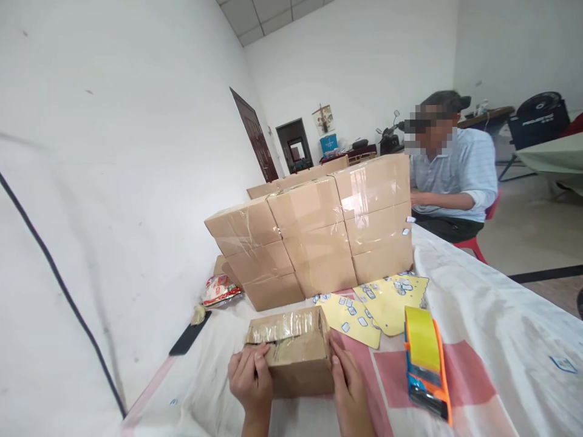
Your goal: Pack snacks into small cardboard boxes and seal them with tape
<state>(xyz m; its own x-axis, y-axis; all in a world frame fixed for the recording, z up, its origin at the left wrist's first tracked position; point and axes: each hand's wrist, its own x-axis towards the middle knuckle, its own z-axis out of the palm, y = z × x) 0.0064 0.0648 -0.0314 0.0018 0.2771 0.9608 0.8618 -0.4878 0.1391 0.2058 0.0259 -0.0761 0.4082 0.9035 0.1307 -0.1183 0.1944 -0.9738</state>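
A small cardboard box (300,373) stands on the cloth in front of me, with shiny clear tape across part of its top. A dark gap runs along the top near its left half. My left hand (251,377) is closed at the box's left side, fingers curled at that gap's edge. At the right end, my right hand (348,379) grips the box's side with the thumb on the near face. To the right lies a tape dispenser (426,358) with a yellow roll in an orange and blue frame.
Behind the box rises a wall of stacked, taped cardboard boxes (314,237). Yellow sheets with small stickers (392,303) lie before it. A black phone-like slab (190,334) and a red-white packet (221,291) are at left. Another person (460,176) sits beyond the table's right side.
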